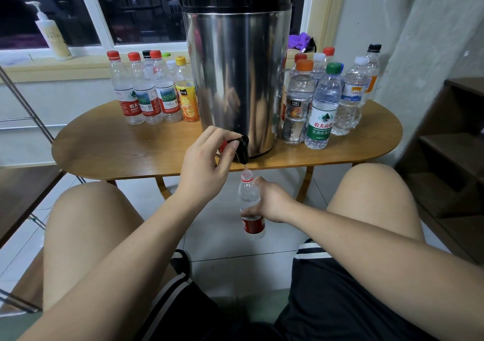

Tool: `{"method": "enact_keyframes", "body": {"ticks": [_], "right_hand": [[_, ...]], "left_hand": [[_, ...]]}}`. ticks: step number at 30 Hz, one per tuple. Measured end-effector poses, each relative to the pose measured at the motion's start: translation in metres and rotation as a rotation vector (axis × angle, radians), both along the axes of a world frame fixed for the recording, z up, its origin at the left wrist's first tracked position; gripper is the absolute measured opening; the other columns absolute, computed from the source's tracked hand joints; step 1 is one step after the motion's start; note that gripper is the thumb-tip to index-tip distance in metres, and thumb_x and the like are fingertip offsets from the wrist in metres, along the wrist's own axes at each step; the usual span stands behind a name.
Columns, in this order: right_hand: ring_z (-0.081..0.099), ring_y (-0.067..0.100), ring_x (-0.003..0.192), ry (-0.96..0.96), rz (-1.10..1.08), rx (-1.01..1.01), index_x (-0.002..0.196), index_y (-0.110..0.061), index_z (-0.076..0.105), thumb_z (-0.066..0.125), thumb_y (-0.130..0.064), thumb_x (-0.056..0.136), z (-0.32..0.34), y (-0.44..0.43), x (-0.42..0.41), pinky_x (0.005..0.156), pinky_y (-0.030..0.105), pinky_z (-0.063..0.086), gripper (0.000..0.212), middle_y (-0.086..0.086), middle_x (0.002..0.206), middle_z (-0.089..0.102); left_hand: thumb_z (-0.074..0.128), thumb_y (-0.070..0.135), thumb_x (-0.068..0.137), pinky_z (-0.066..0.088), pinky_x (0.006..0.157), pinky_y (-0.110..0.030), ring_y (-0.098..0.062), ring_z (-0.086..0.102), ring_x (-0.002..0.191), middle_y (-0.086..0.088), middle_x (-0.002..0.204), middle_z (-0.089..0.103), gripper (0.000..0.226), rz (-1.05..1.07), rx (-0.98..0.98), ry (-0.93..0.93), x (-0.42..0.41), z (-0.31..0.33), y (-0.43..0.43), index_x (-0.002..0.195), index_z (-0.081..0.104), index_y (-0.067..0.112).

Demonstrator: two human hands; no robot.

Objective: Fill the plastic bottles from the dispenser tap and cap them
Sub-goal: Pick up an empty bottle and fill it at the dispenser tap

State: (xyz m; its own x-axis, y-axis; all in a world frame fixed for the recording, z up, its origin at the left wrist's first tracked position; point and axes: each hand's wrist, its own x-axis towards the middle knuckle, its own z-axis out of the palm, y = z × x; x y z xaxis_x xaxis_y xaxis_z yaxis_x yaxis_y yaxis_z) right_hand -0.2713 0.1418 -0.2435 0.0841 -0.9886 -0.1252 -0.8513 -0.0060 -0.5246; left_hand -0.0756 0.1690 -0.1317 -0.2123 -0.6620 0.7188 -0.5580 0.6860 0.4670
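Wooden table (117,152) edge: dispenser tap (244,150) overhangs, left hand (207,162) pinching lever (234,140); right hand (272,201) grips uncapped bottle (247,194) at tap's 6 o'clock.

You're sitting in a home room: a small oval wooden worktop (104,152) at 12 o'clock, a pump bottle (53,36) on the windowsill (52,66) at 10, wooden shelves (450,142) at 3.

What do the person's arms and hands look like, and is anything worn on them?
The left arm and right arm are bare to the frame edge: no sleeves show. The left hand and right hand wear no gloves, and no watch, ring or bracelet is visible. The only clothing seen is black shorts with white stripes.
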Motion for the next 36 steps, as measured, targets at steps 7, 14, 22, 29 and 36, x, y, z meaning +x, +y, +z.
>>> {"method": "enact_keyframes", "body": {"ticks": [7,14,22,29,36], "right_hand": [[0.067,0.027,0.104,0.0,0.007,0.0,0.129,-0.022,0.048,0.097,-0.059,0.067,-0.0005,-0.0009,0.0,0.084,0.048,0.064,0.087,0.008,0.125,0.067],[0.067,0.027,0.107,-0.014,0.007,-0.014,0.13,-0.022,0.048,0.096,-0.06,0.067,-0.0011,-0.0021,-0.0005,0.088,0.047,0.063,0.088,0.007,0.126,0.069],[0.066,0.027,0.106,-0.009,0.018,-0.012,0.129,-0.022,0.048,0.097,-0.058,0.068,-0.0017,-0.0021,-0.0005,0.086,0.045,0.063,0.086,0.007,0.125,0.068],[0.066,0.027,0.108,-0.003,0.02,-0.008,0.13,-0.022,0.047,0.097,-0.057,0.07,-0.0012,-0.0026,-0.0004,0.087,0.043,0.062,0.086,0.007,0.128,0.068],[0.066,0.027,0.109,-0.008,0.016,-0.01,0.133,-0.022,0.047,0.096,-0.057,0.07,0.0003,-0.0012,0.0007,0.084,0.04,0.06,0.087,0.006,0.127,0.068]], "left_hand": [[0.066,0.017,0.109,0.044,0.079,-0.012,-0.01,0.064,0.096,0.007,0.105,0.067,0.011,0.006,-0.002,-0.002,0.0001,0.0001,0.0001,0.117,0.075,0.015],[0.066,0.018,0.109,0.043,0.079,-0.012,-0.012,0.064,0.096,0.006,0.105,0.068,0.012,0.005,0.006,0.0,0.0004,0.0,-0.0006,0.116,0.075,0.015],[0.066,0.018,0.109,0.045,0.078,-0.013,-0.01,0.064,0.097,0.006,0.106,0.067,0.012,0.005,0.006,-0.006,0.0002,0.0003,-0.0003,0.117,0.075,0.015],[0.065,0.018,0.11,0.045,0.079,-0.013,-0.011,0.064,0.098,0.007,0.107,0.067,0.013,0.002,0.009,-0.008,0.001,0.001,0.0,0.118,0.074,0.016],[0.066,0.018,0.109,0.045,0.079,-0.012,-0.009,0.064,0.099,0.008,0.107,0.067,0.012,0.001,0.002,-0.012,0.0012,0.0007,-0.0023,0.118,0.074,0.016]]}}
